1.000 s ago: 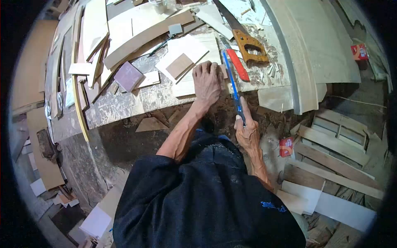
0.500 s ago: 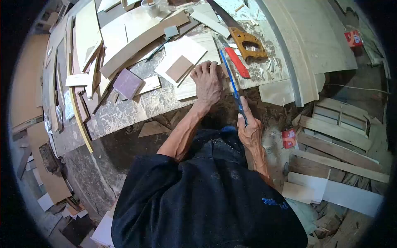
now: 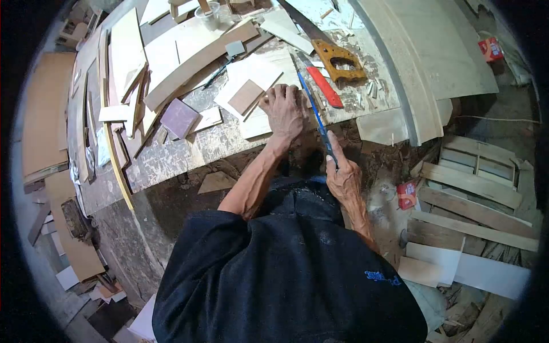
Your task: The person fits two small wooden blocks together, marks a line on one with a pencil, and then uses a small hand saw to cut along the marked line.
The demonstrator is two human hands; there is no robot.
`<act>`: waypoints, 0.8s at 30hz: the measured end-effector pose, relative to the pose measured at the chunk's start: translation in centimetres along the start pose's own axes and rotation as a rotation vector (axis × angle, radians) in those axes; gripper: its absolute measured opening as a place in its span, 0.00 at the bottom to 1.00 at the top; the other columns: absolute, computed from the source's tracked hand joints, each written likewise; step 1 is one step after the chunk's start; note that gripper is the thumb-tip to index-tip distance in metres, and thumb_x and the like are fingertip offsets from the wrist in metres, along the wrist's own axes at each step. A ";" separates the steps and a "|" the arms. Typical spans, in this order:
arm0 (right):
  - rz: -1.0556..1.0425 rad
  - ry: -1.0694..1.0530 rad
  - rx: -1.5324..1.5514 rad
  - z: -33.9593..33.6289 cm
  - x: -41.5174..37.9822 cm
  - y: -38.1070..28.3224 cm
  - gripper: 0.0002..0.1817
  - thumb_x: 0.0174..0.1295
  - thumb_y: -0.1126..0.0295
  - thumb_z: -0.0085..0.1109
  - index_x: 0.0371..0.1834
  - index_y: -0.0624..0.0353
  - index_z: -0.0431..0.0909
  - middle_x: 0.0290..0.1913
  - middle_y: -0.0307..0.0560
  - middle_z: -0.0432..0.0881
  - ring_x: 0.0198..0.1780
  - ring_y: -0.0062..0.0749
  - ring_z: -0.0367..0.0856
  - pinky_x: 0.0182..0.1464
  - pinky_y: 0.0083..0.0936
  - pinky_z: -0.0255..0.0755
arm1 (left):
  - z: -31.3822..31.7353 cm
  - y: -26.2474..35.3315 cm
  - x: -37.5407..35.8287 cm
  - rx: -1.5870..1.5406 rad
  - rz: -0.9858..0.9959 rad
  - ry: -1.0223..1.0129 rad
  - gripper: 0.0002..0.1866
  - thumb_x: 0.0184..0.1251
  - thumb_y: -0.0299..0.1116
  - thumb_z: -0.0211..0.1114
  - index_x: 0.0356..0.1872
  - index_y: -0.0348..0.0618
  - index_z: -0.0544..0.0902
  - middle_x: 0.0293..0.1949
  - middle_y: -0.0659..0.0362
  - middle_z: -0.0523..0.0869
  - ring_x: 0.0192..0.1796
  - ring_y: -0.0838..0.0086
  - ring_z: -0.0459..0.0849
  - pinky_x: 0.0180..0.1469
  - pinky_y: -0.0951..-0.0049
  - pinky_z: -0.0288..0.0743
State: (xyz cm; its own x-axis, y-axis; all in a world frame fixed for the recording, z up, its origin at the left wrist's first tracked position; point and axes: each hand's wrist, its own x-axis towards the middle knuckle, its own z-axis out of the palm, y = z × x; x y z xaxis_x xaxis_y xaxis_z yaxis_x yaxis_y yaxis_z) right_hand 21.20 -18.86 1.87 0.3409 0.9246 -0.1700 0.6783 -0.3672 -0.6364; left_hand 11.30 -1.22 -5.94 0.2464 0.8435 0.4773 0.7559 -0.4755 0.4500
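My left hand (image 3: 284, 113) presses down on a pale wooden board (image 3: 256, 124) at the bench's near edge, its fingers curled over a small wood piece that is mostly hidden. My right hand (image 3: 343, 174) grips the dark handle of a long, thin blue tool (image 3: 315, 107), whose blade points up and away beside the left hand. Left of that hand, a small brown square (image 3: 246, 97) lies on a white panel (image 3: 235, 77). Just right of the blue tool are a red-handled tool (image 3: 324, 87) and a handsaw with a yellow-brown wooden handle (image 3: 338, 62).
The scratched workbench (image 3: 166, 163) carries a purple block (image 3: 179, 118), a long curved wood piece (image 3: 200, 63), a clear cup (image 3: 207, 16) and several strips. A large curved panel (image 3: 452, 51) stands at the right. Wood offcuts and a red box (image 3: 406, 195) lie below right.
The view has shifted slightly. My right hand and the blue tool have moved a little forward and left along the wood. My left hand stays on the board.
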 end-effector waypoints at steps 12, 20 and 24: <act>-0.016 0.016 0.006 0.1 0.0 0.4 0.33 0.66 0.71 0.52 0.76 0.36 0.59 0.22 0.60 0.78 0.25 0.55 0.80 0.32 0.45 0.72 | -0.9 0.4 0.6 0.051 -0.043 -0.109 0.17 0.53 0.36 0.68 0.45 0.54 0.79 0.49 0.62 0.77 0.55 0.61 0.70 0.54 0.54 0.56; -0.025 0.016 0.010 0.2 -0.2 0.4 0.34 0.66 0.72 0.50 0.76 0.38 0.58 0.23 0.60 0.78 0.26 0.56 0.80 0.31 0.44 0.72 | 0.8 -0.3 1.2 -0.060 -0.138 -0.017 0.10 0.53 0.38 0.71 0.36 0.56 0.84 0.41 0.65 0.81 0.50 0.62 0.74 0.51 0.55 0.57; -0.078 0.063 0.038 0.5 -0.3 0.7 0.34 0.66 0.73 0.50 0.76 0.40 0.58 0.22 0.60 0.78 0.25 0.55 0.80 0.31 0.44 0.71 | 0.8 -0.1 1.1 -0.076 -0.169 -0.003 0.07 0.53 0.39 0.71 0.33 0.55 0.85 0.41 0.64 0.82 0.49 0.62 0.75 0.51 0.55 0.57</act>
State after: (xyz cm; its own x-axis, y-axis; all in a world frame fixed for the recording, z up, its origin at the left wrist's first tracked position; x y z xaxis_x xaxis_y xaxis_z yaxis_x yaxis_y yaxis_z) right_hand 21.24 -19.32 1.15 0.3291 0.9416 -0.0717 0.6797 -0.2889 -0.6742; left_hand 11.99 -0.01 -6.10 0.1214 0.9136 0.3882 0.7386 -0.3444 0.5795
